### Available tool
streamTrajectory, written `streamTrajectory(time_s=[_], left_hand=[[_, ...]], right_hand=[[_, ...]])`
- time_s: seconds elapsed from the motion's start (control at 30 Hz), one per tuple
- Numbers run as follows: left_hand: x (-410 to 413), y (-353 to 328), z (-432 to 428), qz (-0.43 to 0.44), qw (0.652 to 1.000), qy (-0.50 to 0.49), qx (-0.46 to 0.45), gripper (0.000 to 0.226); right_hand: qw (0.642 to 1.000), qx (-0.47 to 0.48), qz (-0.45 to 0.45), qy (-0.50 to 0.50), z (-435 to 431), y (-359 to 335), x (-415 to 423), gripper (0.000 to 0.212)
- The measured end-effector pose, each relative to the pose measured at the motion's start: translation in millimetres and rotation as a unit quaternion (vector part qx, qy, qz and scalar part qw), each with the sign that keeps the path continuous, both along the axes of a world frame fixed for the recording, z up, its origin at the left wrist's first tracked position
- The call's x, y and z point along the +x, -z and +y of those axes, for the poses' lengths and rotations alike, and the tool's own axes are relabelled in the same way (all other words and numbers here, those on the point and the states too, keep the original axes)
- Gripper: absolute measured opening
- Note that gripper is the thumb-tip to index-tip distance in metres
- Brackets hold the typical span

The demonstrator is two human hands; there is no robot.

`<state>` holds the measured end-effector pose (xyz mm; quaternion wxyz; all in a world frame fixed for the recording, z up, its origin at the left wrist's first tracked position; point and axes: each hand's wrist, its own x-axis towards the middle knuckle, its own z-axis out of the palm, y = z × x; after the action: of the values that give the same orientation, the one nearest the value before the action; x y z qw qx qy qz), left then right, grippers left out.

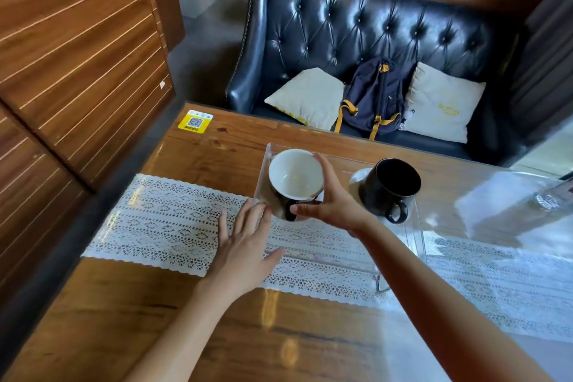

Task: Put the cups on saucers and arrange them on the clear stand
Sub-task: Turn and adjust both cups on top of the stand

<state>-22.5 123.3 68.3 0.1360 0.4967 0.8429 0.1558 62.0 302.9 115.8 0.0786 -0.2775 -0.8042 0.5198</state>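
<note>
A dark cup with a white inside (294, 177) tilts above the left end of the clear stand (412, 239). To its right on the stand, an upright black cup (390, 189) sits on a white saucer (358, 178), handle facing near.

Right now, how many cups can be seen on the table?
2. The white-lined cup is gripped by the right hand at the left end of the clear stand. The black cup sits on a white saucer at the stand's right end.
</note>
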Motion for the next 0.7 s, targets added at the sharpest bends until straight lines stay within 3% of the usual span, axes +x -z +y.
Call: streamTrajectory(time_s=[0.33,0.53,0.7], left_hand=[[-13,3,33,0.001,0.999,-0.027,0.029,0.071],[-5,18,34,0.056,0.997,-0.055,0.026,0.083],[-4,23,35,0.071,0.997,-0.038,0.014,0.078]], right_hand=[[1.000,0.004,-0.025,0.017,23,-1,-21,0.112],[1.000,-0.004,-0.009,0.028,21,4,-20,0.113],[0.999,-0.008,0.018,0.050,14,6,-20,0.111]])
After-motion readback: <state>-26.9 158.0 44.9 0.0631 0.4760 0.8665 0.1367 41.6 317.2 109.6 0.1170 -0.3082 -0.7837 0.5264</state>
